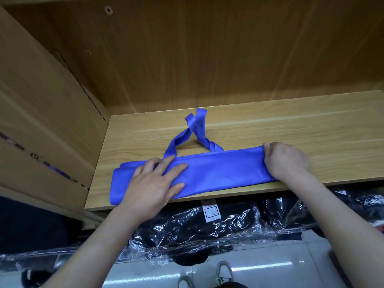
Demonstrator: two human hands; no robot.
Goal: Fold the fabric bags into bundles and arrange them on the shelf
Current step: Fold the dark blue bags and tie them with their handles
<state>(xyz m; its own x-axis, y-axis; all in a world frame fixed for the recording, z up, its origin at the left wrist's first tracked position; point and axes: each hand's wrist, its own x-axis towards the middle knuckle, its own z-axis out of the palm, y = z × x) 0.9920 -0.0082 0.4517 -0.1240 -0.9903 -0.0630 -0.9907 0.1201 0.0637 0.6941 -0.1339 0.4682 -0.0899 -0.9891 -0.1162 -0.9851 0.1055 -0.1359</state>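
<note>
Left hand [154, 181] is laid flat, fingers straight and spread, on the folded blue fabric bag [218, 173] — right hand [287, 161] is curled round its right end. The bag is spanned between both hands on the wooden shelf [291, 125] — handles [197, 129] just beyond them.

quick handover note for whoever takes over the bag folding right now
Left hand: flat, fingers straight, pressing the left part of the blue bag.
Right hand: fingers curled round the bag's right end.
Bag: a long folded strip along the front edge of the wooden shelf, handles lying toward the back.
Done: lengthwise fold.
To do: fold it into a bundle and place it; no finished bundles in view.
</note>
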